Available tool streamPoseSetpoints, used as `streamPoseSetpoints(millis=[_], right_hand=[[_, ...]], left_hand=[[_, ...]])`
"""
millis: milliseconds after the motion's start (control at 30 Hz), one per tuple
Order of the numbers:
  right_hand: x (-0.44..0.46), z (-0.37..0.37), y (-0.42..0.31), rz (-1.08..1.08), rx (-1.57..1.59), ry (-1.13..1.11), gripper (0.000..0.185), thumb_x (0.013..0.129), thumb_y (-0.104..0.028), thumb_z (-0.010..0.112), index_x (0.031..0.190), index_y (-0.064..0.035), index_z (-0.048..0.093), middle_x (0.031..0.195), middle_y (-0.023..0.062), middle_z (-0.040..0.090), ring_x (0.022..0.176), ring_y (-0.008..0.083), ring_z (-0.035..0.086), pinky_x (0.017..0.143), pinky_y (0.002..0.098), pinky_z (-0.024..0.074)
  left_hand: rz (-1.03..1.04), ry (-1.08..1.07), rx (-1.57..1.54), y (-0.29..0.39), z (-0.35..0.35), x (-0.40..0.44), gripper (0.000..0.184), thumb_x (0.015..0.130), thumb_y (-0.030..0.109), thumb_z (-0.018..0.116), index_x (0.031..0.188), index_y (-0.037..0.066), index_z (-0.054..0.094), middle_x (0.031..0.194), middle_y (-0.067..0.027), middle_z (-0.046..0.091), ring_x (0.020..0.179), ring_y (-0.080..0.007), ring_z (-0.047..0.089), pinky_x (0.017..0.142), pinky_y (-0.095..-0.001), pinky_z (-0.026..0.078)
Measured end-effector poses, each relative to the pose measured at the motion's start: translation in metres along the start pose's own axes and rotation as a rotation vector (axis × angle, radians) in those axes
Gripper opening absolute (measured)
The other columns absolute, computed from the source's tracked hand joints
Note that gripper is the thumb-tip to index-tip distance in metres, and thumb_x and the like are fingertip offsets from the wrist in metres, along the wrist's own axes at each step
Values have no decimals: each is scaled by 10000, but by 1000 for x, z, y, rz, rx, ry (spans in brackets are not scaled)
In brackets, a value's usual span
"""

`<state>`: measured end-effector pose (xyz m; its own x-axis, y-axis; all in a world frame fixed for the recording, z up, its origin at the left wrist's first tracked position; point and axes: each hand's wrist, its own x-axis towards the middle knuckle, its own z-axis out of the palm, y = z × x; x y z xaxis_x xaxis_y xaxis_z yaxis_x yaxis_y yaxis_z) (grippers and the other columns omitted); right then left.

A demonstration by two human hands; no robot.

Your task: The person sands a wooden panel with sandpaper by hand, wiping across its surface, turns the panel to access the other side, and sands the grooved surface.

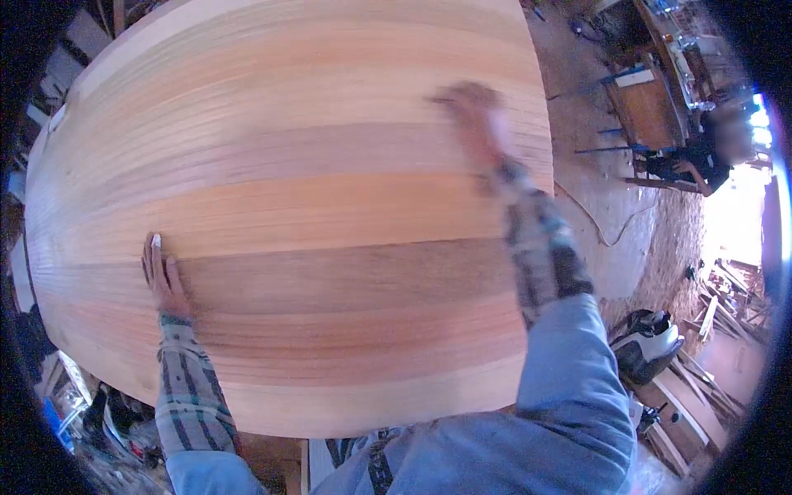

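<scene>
A large wooden panel (355, 210) made of joined strips in light, orange and brown tones fills most of the view. My left hand (165, 280) lies on it at the left, fingers stretched out and holding nothing; something small and white shows at one fingertip. Toward the panel's right edge, my right hand (477, 124) is over the upper part of the surface. Motion smears its fingers. Whether that dark patch at its front is a held object or just fingers, I cannot tell.
Beyond the panel's right edge, a cable (606, 239) runs along the floor. A seated person (701, 157) is near a wooden bench (648, 103) at the far right. Wood scraps (709, 388) and a black-and-white item (648, 346) lie at lower right.
</scene>
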<state>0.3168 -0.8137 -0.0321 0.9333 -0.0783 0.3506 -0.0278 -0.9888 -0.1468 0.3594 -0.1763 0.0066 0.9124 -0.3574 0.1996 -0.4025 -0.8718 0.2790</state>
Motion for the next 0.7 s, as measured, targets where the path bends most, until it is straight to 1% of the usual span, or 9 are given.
streamPoseSetpoints(millis=[67, 100, 200, 300, 433, 500, 600, 667, 700], right_hand=[[50, 55, -85, -191, -2, 34, 249, 909, -178, 500, 1065, -187, 694, 1120, 77, 662, 1052, 306, 593, 984, 478, 407], [75, 37, -127, -26, 333, -171, 237, 891, -182, 526, 1059, -176, 693, 1144, 74, 654, 1077, 306, 582, 994, 478, 400], [80, -8, -138, -266, 200, -140, 250, 921, -215, 509, 1078, -154, 694, 1118, 82, 652, 1080, 282, 579, 981, 465, 409], [15, -21, 0, -235, 100, -39, 253, 908, -160, 513, 1080, -130, 696, 1084, 91, 660, 1051, 289, 591, 967, 446, 428], [-73, -117, 180, 214, 15, -79, 265, 891, -87, 518, 1083, -99, 699, 1039, 104, 671, 1011, 297, 607, 949, 420, 453], [-73, -129, 200, 362, -42, -68, 274, 882, -50, 520, 1085, -83, 701, 1017, 110, 677, 992, 301, 615, 940, 407, 465], [-52, -95, 170, 140, 109, 29, 246, 893, -74, 538, 1063, -106, 713, 996, 103, 682, 993, 306, 617, 933, 410, 470], [-3, -52, 76, -252, -81, 121, 202, 903, -176, 574, 1040, -141, 718, 1042, 84, 679, 1028, 291, 606, 934, 446, 453], [12, -23, 37, -244, -63, 121, 204, 910, -210, 563, 1041, -161, 712, 1067, 67, 664, 1062, 294, 590, 961, 453, 432]], left_hand=[[150, 0, 155, -22, 4, -6, 457, 1024, 224, 378, 1435, 24, 400, 1504, -175, 377, 1408, -331, 320, 1175, -443, 204], [161, 4, 155, -12, 1, -5, 457, 1024, 224, 378, 1435, 24, 400, 1504, -175, 377, 1408, -331, 320, 1175, -443, 204], [-53, -23, -61, 11, -14, 1, 457, 1023, 223, 376, 1435, 27, 398, 1512, -175, 362, 1411, -333, 311, 1176, -438, 202], [-21, 4, -30, 13, -10, 5, 460, 1024, 230, 380, 1436, 25, 396, 1508, -174, 365, 1405, -338, 315, 1174, -441, 207], [-4, 7, 13, 10, -9, 3, 460, 1027, 234, 379, 1434, 20, 397, 1503, -178, 370, 1400, -343, 320, 1169, -441, 220], [-7, 2, 8, 11, -7, 3, 460, 1028, 234, 381, 1434, 20, 398, 1505, -179, 368, 1402, -342, 317, 1170, -440, 217], [-15, -13, -25, 14, -12, 4, 456, 1027, 228, 386, 1431, 16, 401, 1503, -181, 370, 1402, -340, 319, 1168, -439, 219], [42, 15, 28, 10, -9, 3, 454, 1025, 224, 389, 1429, 19, 404, 1491, -181, 384, 1394, -343, 329, 1160, -439, 239], [43, 11, 37, 5, -7, 0, 454, 1025, 224, 389, 1429, 19, 404, 1491, -181, 384, 1394, -343, 329, 1160, -439, 239]])
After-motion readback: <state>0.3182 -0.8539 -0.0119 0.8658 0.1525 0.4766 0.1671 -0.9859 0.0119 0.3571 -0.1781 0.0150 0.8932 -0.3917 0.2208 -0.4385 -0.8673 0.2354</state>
